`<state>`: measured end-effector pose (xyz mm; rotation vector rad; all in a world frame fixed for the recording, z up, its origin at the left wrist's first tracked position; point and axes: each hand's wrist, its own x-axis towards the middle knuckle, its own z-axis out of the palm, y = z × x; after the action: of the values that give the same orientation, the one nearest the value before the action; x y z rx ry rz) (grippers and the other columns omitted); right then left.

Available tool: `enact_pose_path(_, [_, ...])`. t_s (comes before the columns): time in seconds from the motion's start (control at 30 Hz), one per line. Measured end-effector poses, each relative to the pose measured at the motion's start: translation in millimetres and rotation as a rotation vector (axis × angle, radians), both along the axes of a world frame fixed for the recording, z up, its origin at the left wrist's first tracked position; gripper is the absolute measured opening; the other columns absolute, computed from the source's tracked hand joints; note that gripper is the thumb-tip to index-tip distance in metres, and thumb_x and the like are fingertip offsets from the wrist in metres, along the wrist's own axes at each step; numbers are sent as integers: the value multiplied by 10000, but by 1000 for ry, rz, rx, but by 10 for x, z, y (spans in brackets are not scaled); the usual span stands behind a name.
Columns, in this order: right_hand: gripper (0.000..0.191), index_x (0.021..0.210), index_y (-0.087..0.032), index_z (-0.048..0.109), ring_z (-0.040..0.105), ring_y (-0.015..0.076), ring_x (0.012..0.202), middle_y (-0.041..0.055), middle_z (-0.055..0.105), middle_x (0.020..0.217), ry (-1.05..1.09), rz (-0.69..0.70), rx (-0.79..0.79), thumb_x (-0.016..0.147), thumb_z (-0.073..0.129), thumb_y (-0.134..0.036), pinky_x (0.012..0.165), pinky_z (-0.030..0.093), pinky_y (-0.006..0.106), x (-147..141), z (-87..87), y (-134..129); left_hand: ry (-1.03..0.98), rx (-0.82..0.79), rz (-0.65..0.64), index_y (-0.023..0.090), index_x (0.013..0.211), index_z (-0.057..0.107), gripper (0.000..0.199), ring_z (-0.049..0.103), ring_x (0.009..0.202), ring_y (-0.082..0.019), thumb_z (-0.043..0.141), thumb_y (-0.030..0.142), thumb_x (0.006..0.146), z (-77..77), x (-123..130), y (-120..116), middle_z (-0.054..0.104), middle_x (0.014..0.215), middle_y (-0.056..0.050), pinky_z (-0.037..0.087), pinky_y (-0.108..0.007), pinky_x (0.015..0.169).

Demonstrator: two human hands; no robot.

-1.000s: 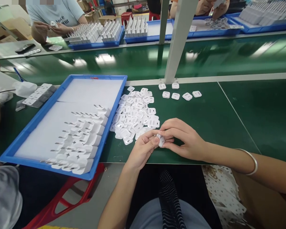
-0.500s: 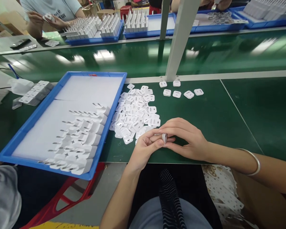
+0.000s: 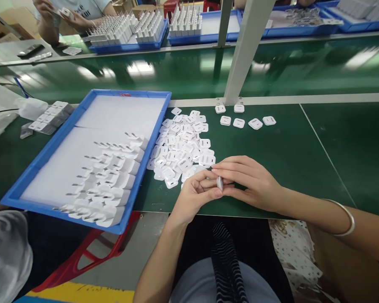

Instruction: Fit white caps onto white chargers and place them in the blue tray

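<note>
Between my two hands, a small white plastic cover (image 3: 220, 183) is held on edge above the front of the green table. My left hand (image 3: 197, 191) pinches it from the left, thumb below and fingers behind. My right hand (image 3: 251, 181) closes on it from the right, its fingers arched over the top. Just beyond lies a heap of similar white square covers (image 3: 185, 143), each with a slot and printing. Several more covers (image 3: 238, 123) lie apart, face up, at the back. Whether the held cover is one piece or a few stacked, I cannot tell.
On the left a blue tray (image 3: 47, 153) holds rows of white plug adapters (image 3: 113, 179) with metal pins. Grey-white blocks (image 3: 52, 118) stand behind it. A slanted white post (image 3: 248, 50) rises at the table's back edge. Across the green belt (image 3: 177, 73), another person (image 3: 72, 19) handles a white piece.
The camera view has shifted slightly, moving the scene a little. Both hands keep their hold on the cover, with only a slight shift of the fingers.
</note>
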<state>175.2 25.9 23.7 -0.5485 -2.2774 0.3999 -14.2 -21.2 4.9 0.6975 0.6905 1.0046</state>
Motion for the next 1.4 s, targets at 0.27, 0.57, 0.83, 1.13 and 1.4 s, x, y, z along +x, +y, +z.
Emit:
enact_pose_path(0.27, [381, 1301, -164, 616, 693, 255, 1042, 134, 749, 1119, 18, 10, 74, 923, 653, -194, 879, 592, 418, -5, -1, -12, -16, -6, 5, 173, 989, 724, 213, 708, 711, -97, 790, 173, 787, 34, 9, 2, 740, 747, 15, 572, -213, 820])
enact_pose_path(0.57, [390, 1272, -228, 621, 698, 261, 1050, 98, 745, 1146, -7, -37, 39, 887, 686, -218, 897, 582, 426, 8, 32, -42, 8, 1, 27, 172, 973, 699, 210, 756, 851, -184, 792, 210, 789, 54, 39, -1, 755, 796, -11, 591, -334, 909])
enact_pose_path(0.83, [367, 1217, -203, 628, 704, 242, 950, 96, 750, 992, 118, 34, -83, 860, 698, -155, 838, 582, 414, -16, 37, -46, -11, 21, -32, 156, 997, 677, 277, 730, 1049, -275, 810, 258, 776, 23, 10, -8, 783, 942, -80, 576, -405, 955])
enact_pose_path(1.13, [255, 1080, -229, 673, 689, 221, 907, 69, 740, 958, 181, 13, -363, 839, 754, -229, 813, 577, 368, -2, 81, -4, -12, 49, -45, 160, 1055, 611, 283, 742, 1018, -251, 743, 298, 847, 34, 1, 12, 789, 975, -104, 543, -368, 969])
enact_pose_path(1.4, [284, 1117, -192, 654, 681, 232, 944, 90, 738, 968, 149, 49, -192, 849, 746, -221, 840, 564, 383, -21, 67, 6, 8, 58, 3, 163, 950, 596, 200, 705, 1098, -279, 741, 254, 846, 53, 27, 9, 774, 928, -80, 575, -353, 870])
